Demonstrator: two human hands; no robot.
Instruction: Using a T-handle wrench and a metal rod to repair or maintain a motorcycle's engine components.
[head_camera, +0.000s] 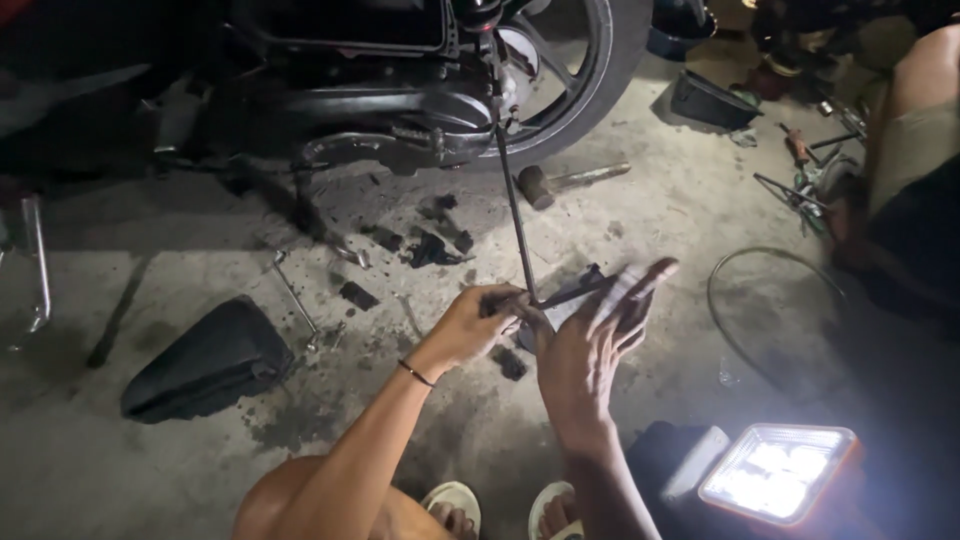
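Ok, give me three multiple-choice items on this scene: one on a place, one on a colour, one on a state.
1. Where does the hammer lie?
A. on the floor by the wheel
B. on the lamp
C. in the left hand

2. What colour is the bag on the floor?
A. white
B. black
C. red

3. What state is the lamp in?
A. lit
B. dark
C. covered

Answers:
1 A, it rests on concrete below the tyre.
2 B, it is dark all over.
3 A, its panel glows bright white.
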